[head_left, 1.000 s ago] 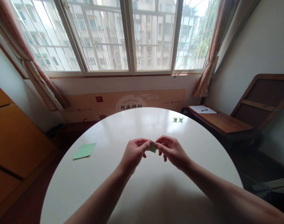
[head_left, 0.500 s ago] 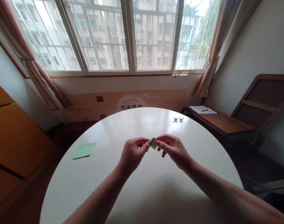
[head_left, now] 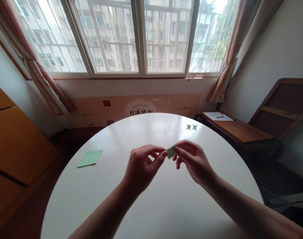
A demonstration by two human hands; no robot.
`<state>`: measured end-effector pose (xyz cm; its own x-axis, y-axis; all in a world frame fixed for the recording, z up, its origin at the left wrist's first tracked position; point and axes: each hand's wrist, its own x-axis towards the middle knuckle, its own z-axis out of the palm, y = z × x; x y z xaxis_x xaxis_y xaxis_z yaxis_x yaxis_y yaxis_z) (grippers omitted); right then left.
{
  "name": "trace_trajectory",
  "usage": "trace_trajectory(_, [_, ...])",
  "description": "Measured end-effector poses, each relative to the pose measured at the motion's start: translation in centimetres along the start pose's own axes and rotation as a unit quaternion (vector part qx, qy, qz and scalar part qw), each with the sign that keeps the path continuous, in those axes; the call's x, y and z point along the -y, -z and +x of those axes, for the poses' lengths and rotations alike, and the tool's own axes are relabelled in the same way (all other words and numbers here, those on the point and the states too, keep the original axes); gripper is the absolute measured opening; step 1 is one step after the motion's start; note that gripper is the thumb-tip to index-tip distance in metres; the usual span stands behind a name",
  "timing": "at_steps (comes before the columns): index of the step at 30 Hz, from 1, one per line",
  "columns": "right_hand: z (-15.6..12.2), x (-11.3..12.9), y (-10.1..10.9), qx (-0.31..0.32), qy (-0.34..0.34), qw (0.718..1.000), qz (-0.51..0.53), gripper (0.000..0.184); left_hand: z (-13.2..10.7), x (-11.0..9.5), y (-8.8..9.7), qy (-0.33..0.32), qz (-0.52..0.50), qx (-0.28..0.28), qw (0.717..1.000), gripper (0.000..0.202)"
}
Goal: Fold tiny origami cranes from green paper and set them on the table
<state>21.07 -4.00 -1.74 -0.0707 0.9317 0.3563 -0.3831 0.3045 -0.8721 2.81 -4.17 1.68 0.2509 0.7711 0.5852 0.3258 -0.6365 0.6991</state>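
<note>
A small folded piece of green paper (head_left: 170, 152) is held above the middle of the table, between my two hands. My left hand (head_left: 147, 162) pinches its left corner with thumb and forefinger. The upper right edge is gripped by the thumb and fingers of my right hand (head_left: 192, 156), whose lower fingers curl loosely beneath. Fingertips cover parts of the paper, so its exact folds cannot be made out. Two small folded green paper figures (head_left: 191, 127) stand side by side near the far right edge. At the left lies flat square green paper (head_left: 90, 158).
The round white table (head_left: 151, 212) fills the foreground. To its right stands a wooden bench (head_left: 251, 131) bearing a white sheet (head_left: 213, 116) with a dark pen-like object on it. A printed cardboard panel (head_left: 89, 103) leans below the barred window. An orange-brown cabinet (head_left: 22, 142) is at the left.
Both hands have shifted slightly right with the folded paper. The paper has turned from an upright diamond to a slanted position, and my right fingers now sit on its upper right edge.
</note>
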Motion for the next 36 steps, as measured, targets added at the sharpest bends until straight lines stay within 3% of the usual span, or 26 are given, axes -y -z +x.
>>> trace_trajectory(6, [-0.5, 0.3, -0.1, 0.022, 0.011, 1.000, 0.009, 0.010, -0.1, -1.2, -0.1, 0.007, -0.022, -0.001, 1.000, 0.012])
trace_trajectory(11, [-0.9, 0.8, -0.5, 0.023, 0.002, 1.000, 0.019, 0.009, -0.2, -1.2, -0.3, 0.040, -0.057, 0.009, 0.998, 0.012])
trace_trajectory(18, [-1.4, 1.1, -0.9, 0.023, -0.017, 0.999, 0.029, 0.012, -0.4, -1.2, -0.6, 0.034, -0.067, 0.001, 0.997, 0.010])
trace_trajectory(27, [-1.4, 0.8, -0.8, 0.022, 0.014, 0.999, -0.021, 0.006, -0.4, -1.5, -0.7, 0.025, -0.043, -0.011, 0.999, 0.012])
trace_trajectory(36, [-1.5, 0.9, -1.1, 0.007, 0.037, 0.998, -0.041, 0.004, -0.4, -1.7, -0.9, 0.025, -0.077, 0.014, 0.997, 0.004])
